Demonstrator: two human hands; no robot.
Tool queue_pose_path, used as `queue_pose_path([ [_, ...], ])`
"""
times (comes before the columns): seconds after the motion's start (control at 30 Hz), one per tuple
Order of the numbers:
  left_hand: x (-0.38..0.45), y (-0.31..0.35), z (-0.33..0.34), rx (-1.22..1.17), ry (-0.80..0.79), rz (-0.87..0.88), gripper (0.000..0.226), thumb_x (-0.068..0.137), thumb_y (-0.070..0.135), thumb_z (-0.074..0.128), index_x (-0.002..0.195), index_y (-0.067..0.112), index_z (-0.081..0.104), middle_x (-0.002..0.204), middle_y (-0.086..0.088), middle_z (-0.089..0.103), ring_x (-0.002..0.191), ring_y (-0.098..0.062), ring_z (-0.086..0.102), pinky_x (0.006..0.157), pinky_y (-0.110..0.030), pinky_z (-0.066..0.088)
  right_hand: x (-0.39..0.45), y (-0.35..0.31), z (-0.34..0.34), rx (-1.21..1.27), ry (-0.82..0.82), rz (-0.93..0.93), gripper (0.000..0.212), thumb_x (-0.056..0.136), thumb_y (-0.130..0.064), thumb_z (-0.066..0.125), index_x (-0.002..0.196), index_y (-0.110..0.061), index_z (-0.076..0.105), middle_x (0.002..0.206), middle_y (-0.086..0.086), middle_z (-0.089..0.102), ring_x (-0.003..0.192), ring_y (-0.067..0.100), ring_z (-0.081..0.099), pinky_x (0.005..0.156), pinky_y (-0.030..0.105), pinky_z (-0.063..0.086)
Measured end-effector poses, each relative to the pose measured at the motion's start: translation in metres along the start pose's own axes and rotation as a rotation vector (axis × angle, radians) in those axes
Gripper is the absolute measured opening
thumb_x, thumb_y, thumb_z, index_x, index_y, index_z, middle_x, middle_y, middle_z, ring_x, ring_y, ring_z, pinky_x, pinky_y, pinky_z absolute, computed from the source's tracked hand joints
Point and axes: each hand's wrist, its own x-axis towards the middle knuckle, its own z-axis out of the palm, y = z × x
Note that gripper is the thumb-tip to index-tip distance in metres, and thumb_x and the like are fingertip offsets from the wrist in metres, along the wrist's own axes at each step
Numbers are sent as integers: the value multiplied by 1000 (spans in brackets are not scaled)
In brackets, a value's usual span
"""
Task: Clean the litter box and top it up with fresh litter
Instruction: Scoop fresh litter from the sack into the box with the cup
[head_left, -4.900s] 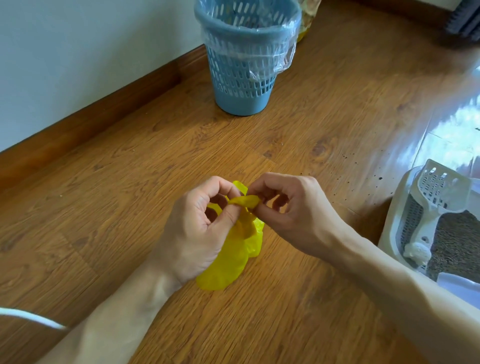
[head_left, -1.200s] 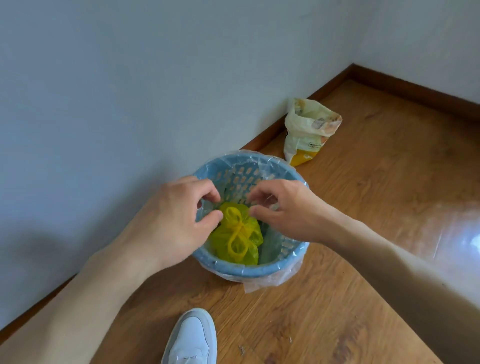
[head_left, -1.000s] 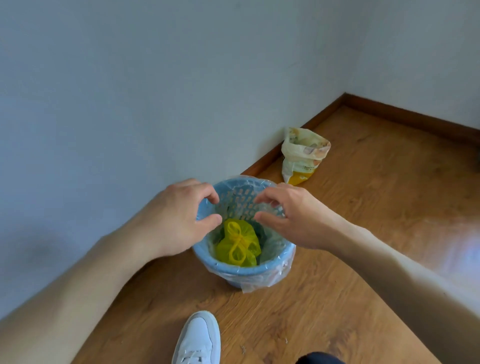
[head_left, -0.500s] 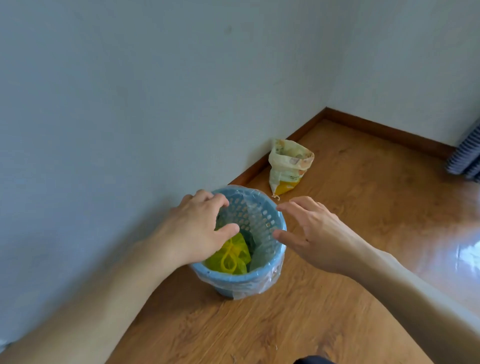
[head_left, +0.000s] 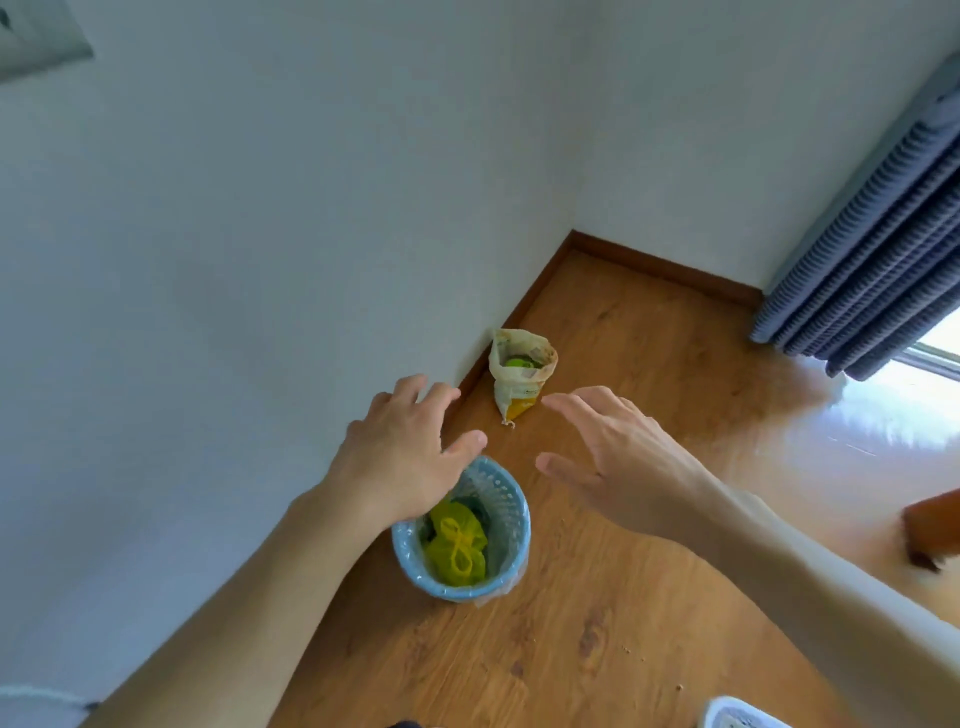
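A knotted yellow waste bag (head_left: 457, 540) lies inside the blue lined waste basket (head_left: 506, 551) on the wooden floor by the wall. My left hand (head_left: 405, 457) hovers above the basket's far rim, fingers spread and empty. My right hand (head_left: 618, 457) is stretched out to the right of the basket, fingers straight, holding nothing. Beyond both hands an open beige and yellow litter bag (head_left: 521, 371) stands against the skirting board. A white corner of the litter box (head_left: 743, 716) shows at the bottom edge.
White walls meet in a corner behind the litter bag. A dark striped curtain (head_left: 872, 249) hangs at the right beside a bright window. A brown furniture piece (head_left: 932, 525) sits at the right edge. Small crumbs dot the floor near the litter box.
I tied the yellow bag, dropped it into the basket and let go. Both hands have since risen from the basket and opened, and my view has lifted towards the litter bag.
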Motion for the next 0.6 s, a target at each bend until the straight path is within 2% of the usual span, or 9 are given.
queue_pose_path([
  [0.13,-38,49,-100,-9,-5,37,60,96,58,46,149,32,34,160,2,24,144,-23,29,113,-49,35,-39,-25,-114,-7,51,28,63,92,-64,41,146,-36,28,150,-5,36,132,17,41,103,38,44],
  [0.3,-91,106,-191,-14,-3,54,62,95,57,49,149,29,35,159,1,25,142,-24,32,112,-50,37,-102,-42,-224,17,101,65,60,94,-60,44,146,-34,31,151,-4,36,132,17,40,101,37,45],
  [0.47,-154,166,-248,-31,21,103,57,95,55,52,144,27,42,153,2,33,137,-21,36,110,-45,40,-177,-44,-292,74,145,118,59,92,-64,42,144,-35,34,151,-4,36,132,18,41,101,39,47],
  [0.6,-199,201,-265,-102,25,120,48,95,50,55,137,28,48,143,3,45,123,-18,48,102,-38,46,-232,-42,-321,111,175,177,59,92,-64,41,142,-34,37,150,-3,37,132,19,41,102,38,46],
])
